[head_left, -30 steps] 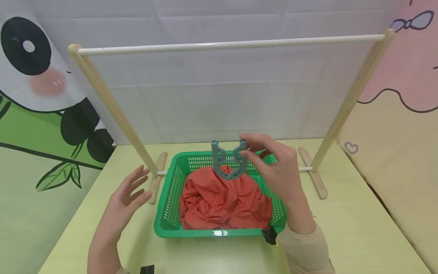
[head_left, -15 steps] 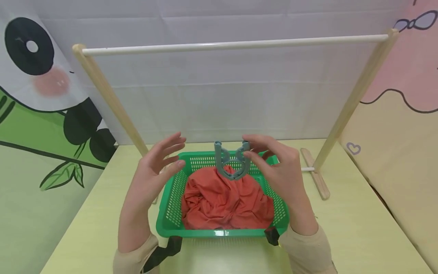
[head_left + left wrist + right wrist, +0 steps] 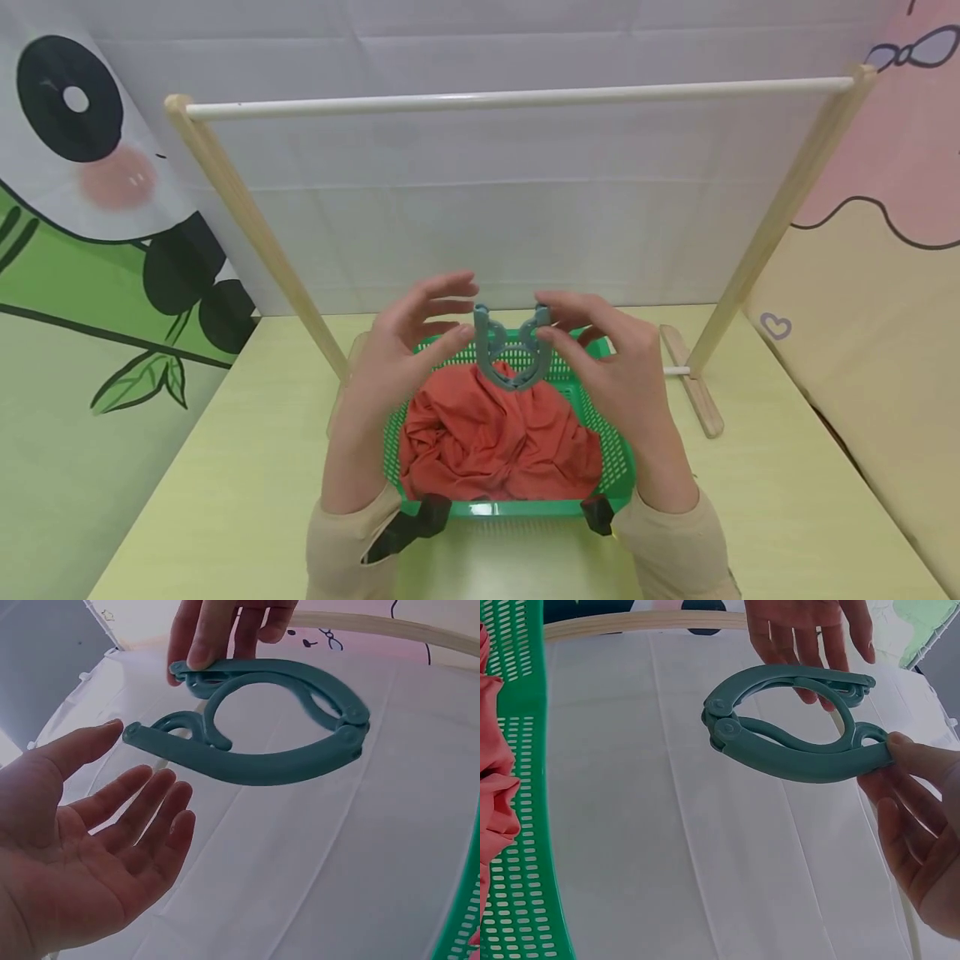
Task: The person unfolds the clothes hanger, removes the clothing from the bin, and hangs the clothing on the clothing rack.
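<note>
Right hand (image 3: 617,354): I pinched the folding hanger (image 3: 251,769) by one tip, likely leaving the other reachable;
Left hand (image 3: 397,350): fingers relaxed, contact unclear

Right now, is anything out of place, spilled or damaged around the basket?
Nothing looks spilled or damaged. The blue-green hanger in the right hand has its arms folded into a U, which may look odd, but its hinges suggest it is made to fold. The red cloth lies crumpled inside the green basket.

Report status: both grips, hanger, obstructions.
Right grip pinches one end of teal hanger. Left grip beside other end, contact unclear. Hanger folded, clear of green basket. Nothing seen between.
</note>
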Available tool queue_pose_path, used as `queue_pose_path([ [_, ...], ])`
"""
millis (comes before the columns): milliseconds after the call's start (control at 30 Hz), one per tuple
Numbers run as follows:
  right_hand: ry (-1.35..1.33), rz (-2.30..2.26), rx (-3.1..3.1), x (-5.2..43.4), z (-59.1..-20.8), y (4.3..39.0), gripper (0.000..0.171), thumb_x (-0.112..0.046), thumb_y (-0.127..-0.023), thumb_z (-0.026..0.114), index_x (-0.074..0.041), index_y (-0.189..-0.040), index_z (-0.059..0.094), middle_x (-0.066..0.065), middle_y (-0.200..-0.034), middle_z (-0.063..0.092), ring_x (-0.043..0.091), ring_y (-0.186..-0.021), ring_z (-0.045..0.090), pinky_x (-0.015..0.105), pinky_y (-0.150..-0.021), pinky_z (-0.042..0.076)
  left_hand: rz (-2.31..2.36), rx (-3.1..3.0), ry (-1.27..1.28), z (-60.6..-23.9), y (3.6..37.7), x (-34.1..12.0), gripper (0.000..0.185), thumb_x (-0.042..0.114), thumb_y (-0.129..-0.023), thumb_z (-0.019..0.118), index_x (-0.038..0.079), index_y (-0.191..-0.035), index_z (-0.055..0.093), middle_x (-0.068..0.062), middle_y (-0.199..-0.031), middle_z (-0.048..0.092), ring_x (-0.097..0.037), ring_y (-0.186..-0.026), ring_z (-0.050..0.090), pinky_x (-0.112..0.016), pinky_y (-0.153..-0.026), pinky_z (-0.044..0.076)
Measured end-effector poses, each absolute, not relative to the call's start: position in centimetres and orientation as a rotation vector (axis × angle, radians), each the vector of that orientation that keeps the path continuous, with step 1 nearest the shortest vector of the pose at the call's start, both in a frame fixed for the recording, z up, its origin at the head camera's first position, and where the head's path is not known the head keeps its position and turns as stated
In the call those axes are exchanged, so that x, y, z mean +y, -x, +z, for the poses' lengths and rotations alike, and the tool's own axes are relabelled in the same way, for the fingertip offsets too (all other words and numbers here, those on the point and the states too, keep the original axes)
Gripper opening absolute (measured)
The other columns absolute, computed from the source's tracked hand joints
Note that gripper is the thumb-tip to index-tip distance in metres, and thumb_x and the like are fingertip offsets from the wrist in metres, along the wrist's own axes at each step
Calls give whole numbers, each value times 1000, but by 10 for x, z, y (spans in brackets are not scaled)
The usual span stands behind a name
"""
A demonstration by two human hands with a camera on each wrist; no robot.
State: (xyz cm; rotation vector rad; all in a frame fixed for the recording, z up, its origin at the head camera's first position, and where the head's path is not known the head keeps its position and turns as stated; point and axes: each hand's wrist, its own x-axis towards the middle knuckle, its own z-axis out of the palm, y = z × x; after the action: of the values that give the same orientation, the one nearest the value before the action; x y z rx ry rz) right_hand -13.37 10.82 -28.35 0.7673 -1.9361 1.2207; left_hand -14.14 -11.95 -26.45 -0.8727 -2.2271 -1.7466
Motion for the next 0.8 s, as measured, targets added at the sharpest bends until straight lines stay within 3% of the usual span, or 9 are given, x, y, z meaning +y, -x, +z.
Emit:
queue_pose_path([
  [133,-763,1222,-1923,108,-283,134,38,0,-73,76,-13,-109,69,0,-86,72,5,-73,65,16,-58,49,-1795,-2205,839,-274,141,-111,47,7,-88,63,18,-132,52,-4,-126,57,-16,-112,57,-34,-92,50],
  [433,-765,1230,-1918,107,-283,133,38,0,-73,76,-12,-109,69,0,-85,72,5,-73,65,17,-59,50,-1862,-2073,796,-278,140,-101,27,7,-88,64,8,-115,64,1,-109,65,-15,-97,61,-33,-81,54],
  [800,-726,1238,-1927,109,-283,133,37,-2,-75,75,-11,-109,69,2,-87,72,7,-75,67,17,-65,53,-1803,-2092,780,-277,140,-94,29,14,-89,63,18,-118,64,1,-109,63,-16,-95,60,-35,-79,55],
])
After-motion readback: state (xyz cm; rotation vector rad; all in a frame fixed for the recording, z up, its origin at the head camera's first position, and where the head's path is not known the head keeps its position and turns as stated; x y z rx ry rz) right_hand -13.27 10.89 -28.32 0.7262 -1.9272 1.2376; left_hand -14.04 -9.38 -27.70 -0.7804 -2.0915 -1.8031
